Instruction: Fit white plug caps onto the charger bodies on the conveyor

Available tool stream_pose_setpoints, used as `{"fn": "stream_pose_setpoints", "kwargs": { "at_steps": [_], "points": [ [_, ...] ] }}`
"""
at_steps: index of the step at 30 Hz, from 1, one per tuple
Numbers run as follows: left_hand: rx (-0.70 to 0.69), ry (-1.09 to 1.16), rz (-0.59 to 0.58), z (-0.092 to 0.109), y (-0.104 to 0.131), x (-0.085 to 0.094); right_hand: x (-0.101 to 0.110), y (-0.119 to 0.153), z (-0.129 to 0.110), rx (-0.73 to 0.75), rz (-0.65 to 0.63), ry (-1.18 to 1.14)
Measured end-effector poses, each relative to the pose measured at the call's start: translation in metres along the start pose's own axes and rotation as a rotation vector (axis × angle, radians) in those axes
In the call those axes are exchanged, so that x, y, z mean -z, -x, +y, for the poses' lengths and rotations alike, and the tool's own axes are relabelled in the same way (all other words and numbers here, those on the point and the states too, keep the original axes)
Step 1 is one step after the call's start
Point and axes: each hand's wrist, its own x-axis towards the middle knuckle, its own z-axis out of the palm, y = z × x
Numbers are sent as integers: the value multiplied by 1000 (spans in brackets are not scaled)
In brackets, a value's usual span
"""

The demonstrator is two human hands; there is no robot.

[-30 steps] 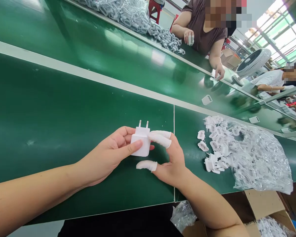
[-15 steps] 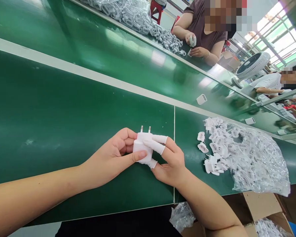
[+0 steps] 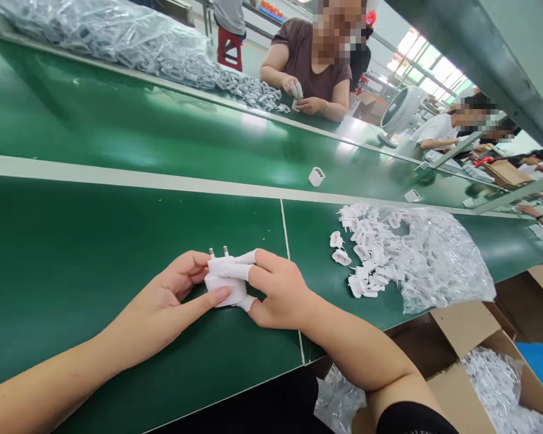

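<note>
A white two-pin charger (image 3: 226,290) is held between both hands above the green table (image 3: 117,241), its metal pins pointing away from me. My left hand (image 3: 178,295) grips its left side, with the thumb across the near face. From the right, my right hand (image 3: 278,286) pinches it; white covers wrap its thumb and two fingers. To the right of my right hand lie loose white plug parts (image 3: 366,247), which spill from a clear plastic bag (image 3: 447,259).
Behind a pale strip (image 3: 163,185) runs a green belt with a white housing (image 3: 317,176) on it. Across it a person (image 3: 312,72) handles small parts beside a bagged pile (image 3: 117,48). A fan (image 3: 402,108) stands at the back right. Open cartons (image 3: 466,392) sit below the table's right edge.
The camera view has turned, so the scene sits further left, with more of the right side showing. Both hands still hold the charger, which looks tilted slightly further back.
</note>
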Motion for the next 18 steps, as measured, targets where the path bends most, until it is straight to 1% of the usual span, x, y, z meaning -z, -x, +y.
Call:
{"fn": "stream_pose_setpoints", "kwargs": {
  "at_steps": [2,3,5,6,8,9,10,12,14,16,18],
  "points": [
    [42,-68,62,4,-16,9,17,-7,5,-76,-5,-20],
    [64,-98,135,5,-27,16,26,-9,9,-152,27,-4],
    [68,-136,318,5,-56,35,46,-11,22,-389,114,134],
    [37,-157,402,4,-72,46,56,-9,30,-528,147,239],
    [-6,-231,478,1,-105,71,70,0,51,-774,150,422],
    [-30,-345,557,0,-120,83,75,5,62,-837,142,451],
    [-25,-426,607,-1,-135,95,79,11,72,-872,139,457],
    [-20,-514,663,-3,-161,115,82,19,89,-894,145,432],
    [-13,-545,689,-4,-180,128,82,22,100,-899,152,396],
    [-8,-567,702,-8,-191,134,81,19,103,-885,159,349],
    [0,-579,664,-12,-191,132,81,11,99,-857,166,285]
  ]
}}
